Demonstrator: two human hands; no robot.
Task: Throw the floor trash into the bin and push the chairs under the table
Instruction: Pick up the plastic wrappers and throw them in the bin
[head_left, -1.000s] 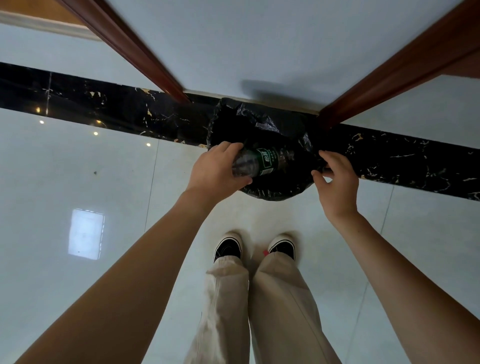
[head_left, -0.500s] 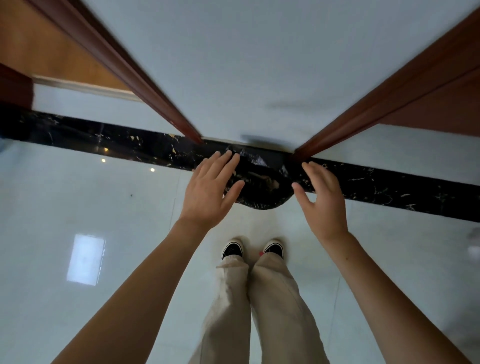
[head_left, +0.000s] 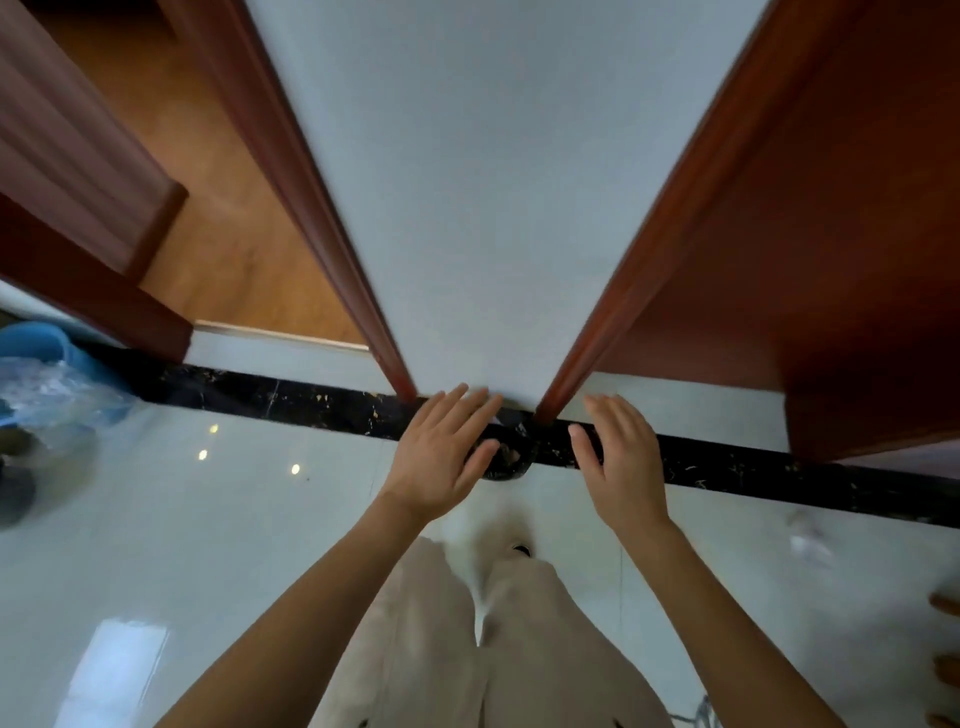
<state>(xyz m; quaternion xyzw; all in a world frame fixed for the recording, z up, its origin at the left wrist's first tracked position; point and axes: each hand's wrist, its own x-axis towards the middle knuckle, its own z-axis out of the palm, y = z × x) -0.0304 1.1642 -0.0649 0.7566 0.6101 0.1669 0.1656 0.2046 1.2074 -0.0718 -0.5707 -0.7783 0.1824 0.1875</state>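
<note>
Black-lined bin (head_left: 506, 460) between empty, spread hands (head_left: 447, 452); contents unclear.

Bin (head_left: 506, 457) sits on the floor (head_left: 208, 519) against the foot of the wall panel (head_left: 493, 208), between left door frame (head_left: 311, 208) and right door frame (head_left: 649, 249), on the border strip (head_left: 285, 400) running left to right along the wall base. Left hand (head_left: 441, 457) and right hand (head_left: 621, 460) hover flat, one either side of the bin and partly over it, with the person's legs (head_left: 467, 649) directly below, nearer the camera. Far left on the floor lies a basin with crumpled plastic (head_left: 47, 379); a small scrap (head_left: 808, 538) lies on the floor to the right, well apart from the bin.
</note>
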